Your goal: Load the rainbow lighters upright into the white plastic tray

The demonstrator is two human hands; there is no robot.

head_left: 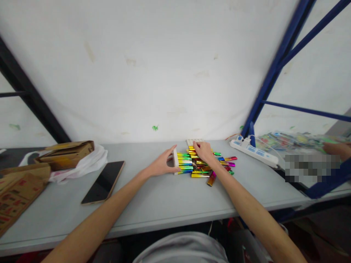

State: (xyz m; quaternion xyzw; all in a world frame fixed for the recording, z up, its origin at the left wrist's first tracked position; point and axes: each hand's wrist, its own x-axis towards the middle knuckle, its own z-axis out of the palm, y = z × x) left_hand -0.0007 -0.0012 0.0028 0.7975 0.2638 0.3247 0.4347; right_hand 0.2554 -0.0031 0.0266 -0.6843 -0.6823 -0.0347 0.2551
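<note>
My left hand (163, 162) grips a narrow white rack (176, 162) between thumb and fingers, holding it on its side. From the rack a row of shiny metallic sticks (184, 163), yellow, green and blue, points to the right. They look like slim lighters, but their exact kind is unclear. My right hand (203, 150) is closed over the far side of a loose pile of similar sticks (211, 178) in gold, red, purple and green. Whatever its fingertips pinch is hidden. Just beyond them lies a second white tray (191, 141), partly covered.
A phone (104, 182) lies left on the grey table (153, 204). Cardboard boxes (24, 193) and a white plastic bag (90, 164) are further left. A power strip (253, 151) sits right, by a blue frame (268, 80). Another person's hand (338, 149) is at far right, over plastic-wrapped items.
</note>
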